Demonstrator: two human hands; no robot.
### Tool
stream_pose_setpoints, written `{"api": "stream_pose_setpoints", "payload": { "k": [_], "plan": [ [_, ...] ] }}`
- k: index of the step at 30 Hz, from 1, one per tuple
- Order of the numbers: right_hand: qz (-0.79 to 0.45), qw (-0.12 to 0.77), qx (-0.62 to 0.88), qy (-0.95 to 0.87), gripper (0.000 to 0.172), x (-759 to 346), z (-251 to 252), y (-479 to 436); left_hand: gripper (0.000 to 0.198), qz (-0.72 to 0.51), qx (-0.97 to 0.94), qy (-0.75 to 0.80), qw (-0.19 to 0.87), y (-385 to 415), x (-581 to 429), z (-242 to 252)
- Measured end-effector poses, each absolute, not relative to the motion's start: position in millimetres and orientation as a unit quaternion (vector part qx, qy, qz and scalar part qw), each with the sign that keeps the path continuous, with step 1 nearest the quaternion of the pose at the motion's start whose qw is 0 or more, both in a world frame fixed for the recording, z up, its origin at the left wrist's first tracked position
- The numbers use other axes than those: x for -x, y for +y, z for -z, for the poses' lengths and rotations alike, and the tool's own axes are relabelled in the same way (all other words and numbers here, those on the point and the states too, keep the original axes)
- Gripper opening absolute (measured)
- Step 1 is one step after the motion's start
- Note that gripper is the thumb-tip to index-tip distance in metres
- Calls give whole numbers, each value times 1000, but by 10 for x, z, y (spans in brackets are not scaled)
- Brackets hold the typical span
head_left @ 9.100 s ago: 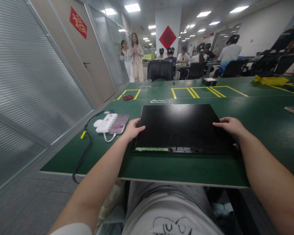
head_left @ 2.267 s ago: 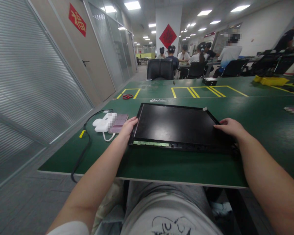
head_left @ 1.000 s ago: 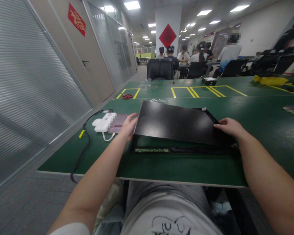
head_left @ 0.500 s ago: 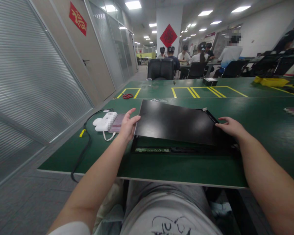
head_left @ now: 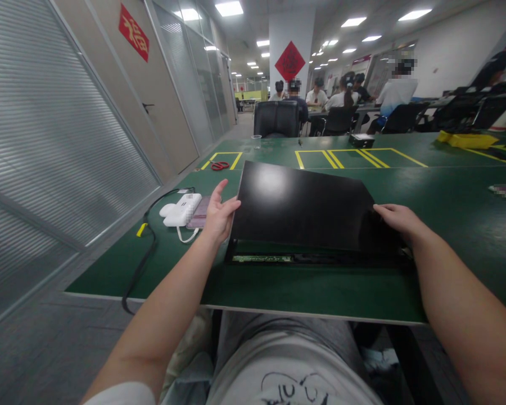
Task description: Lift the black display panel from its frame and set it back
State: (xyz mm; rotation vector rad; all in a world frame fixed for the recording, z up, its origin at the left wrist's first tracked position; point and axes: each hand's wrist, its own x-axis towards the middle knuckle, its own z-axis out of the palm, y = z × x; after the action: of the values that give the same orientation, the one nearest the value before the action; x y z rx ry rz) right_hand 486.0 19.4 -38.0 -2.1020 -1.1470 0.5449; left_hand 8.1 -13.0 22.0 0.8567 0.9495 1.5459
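A glossy black screen panel (head_left: 299, 208) is held up by its two short edges, tilted, over a black frame (head_left: 337, 261). My left hand (head_left: 220, 216) pinches its left edge between thumb and fingers, with the index finger pointing upward. On the right edge, my right hand (head_left: 398, 218) grips with the thumb on top; its other fingers are mostly hidden. Along the near side of the frame shows a strip of green circuit board (head_left: 261, 259). The panel covers most of the frame.
On the green table (head_left: 160, 281), a white power strip (head_left: 181, 210) and a phone (head_left: 200, 212) lie to the left beside a black cable (head_left: 152, 247). Red-handled scissors (head_left: 220, 165), a plastic cup (head_left: 256, 142) and a yellow tray (head_left: 468, 139) are farther back. Several people sit beyond.
The panel's far edge has risen, and the panel now hides the frame's far right corner. My right hand has closed from a loose touch into a grip on the panel's right edge.
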Motion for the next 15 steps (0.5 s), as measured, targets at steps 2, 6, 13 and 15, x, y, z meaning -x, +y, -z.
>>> {"api": "stream_pose_setpoints", "payload": {
  "k": [2, 6, 13, 15],
  "plan": [
    [-224, 368, 798, -422, 33, -4854, 389, 189, 110, -651, -361, 388, 543, -129, -76, -208],
    [-241, 447, 767, -392, 33, -4849, 366, 184, 107, -652, -363, 375, 551, -120, -57, -185],
    [-303, 592, 631, -399, 44, -4649, 118, 79, 89, -684, -340, 396, 509, -52, 11, -177],
    [-350, 584, 581, -445, 55, -4542, -5, -23, 91, -688, -334, 397, 507, -38, 34, -183]
  ]
}}
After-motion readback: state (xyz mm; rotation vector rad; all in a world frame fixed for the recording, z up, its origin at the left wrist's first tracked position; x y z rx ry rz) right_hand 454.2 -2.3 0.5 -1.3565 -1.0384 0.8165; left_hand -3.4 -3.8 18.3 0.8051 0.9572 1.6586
